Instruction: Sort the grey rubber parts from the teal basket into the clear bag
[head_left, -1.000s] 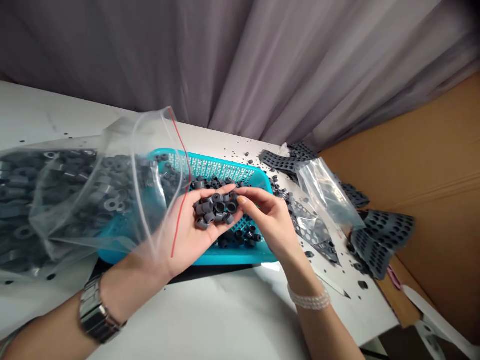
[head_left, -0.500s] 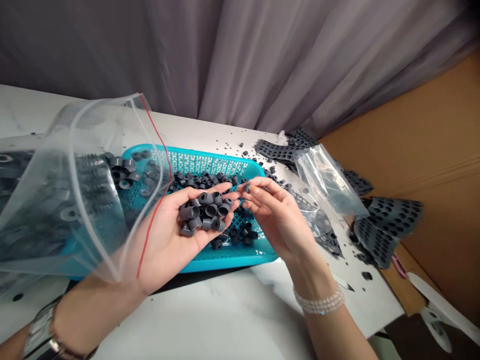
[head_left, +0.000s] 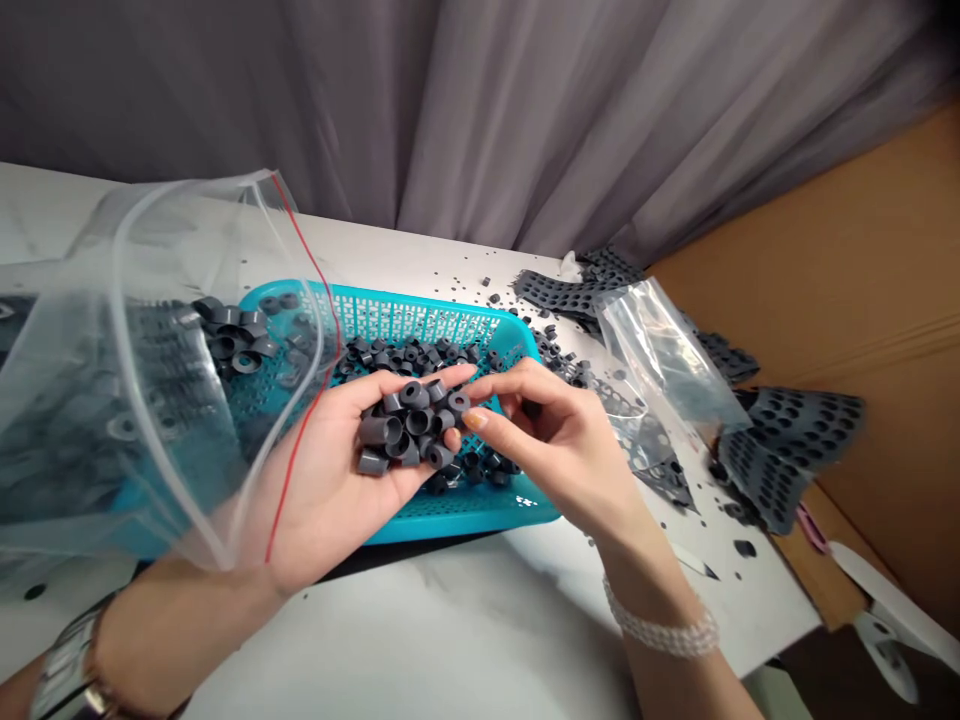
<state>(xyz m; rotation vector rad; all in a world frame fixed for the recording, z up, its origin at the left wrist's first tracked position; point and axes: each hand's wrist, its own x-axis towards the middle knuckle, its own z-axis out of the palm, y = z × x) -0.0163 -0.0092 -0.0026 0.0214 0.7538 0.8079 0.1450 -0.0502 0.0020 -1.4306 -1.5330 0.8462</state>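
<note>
My left hand point(head_left: 322, 470) is cupped palm up over the basket, holding a heap of small dark grey cylindrical caps point(head_left: 409, 425) with hollow ends. My right hand point(head_left: 551, 430) reaches in from the right. Its thumb and forefinger close on a grey cap point(head_left: 457, 403) at the heap's right edge, and a dark piece shows under its curled fingers. Below both hands lies a turquoise plastic basket point(head_left: 450, 520) with more caps inside. A clear zip bag point(head_left: 180, 250) with a red strip, partly filled with bigger grey ring-like pieces, overlaps my left wrist.
Perforated grey foam-like sheets point(head_left: 787, 450) and a clear plastic bag point(head_left: 667, 340) lie on the right beside a cardboard panel point(head_left: 840, 280). Small dark scraps are scattered over the white table point(head_left: 420, 620). A grey curtain point(head_left: 465, 120) hangs behind.
My right hand has come down and left from pinching a small piece apart from the heap to touching its right edge. My left hand still holds the caps.
</note>
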